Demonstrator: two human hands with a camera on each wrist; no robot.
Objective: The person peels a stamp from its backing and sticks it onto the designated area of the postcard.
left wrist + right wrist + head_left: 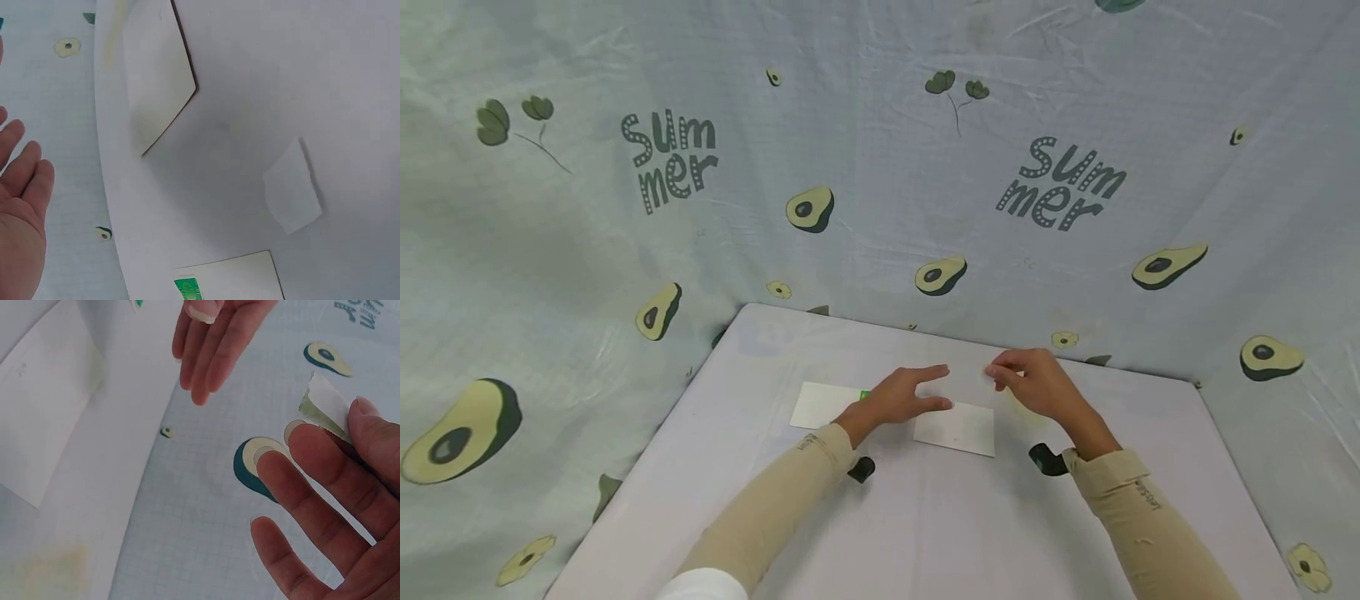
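My right hand (1033, 382) is raised over the table and pinches a small stamp (328, 403) between thumb and forefinger. It is white on one face and green on the other, with a serrated edge; the other fingers spread loosely. Facing it, my left hand (897, 397) hovers with thumb and fingers apart and nothing between them. Just below the hands lies a blank white card (955, 430). To its left is a second white card (822, 405), partly hidden by the left hand, with a green stamp (189, 289) on its corner.
A small torn scrap of white paper (291, 190) lies on the white table (970, 533) near the cards. A pale curtain (880, 150) printed with avocados rises behind the table and at both sides. Black wrist cameras (1049, 460) hang under both wrists.
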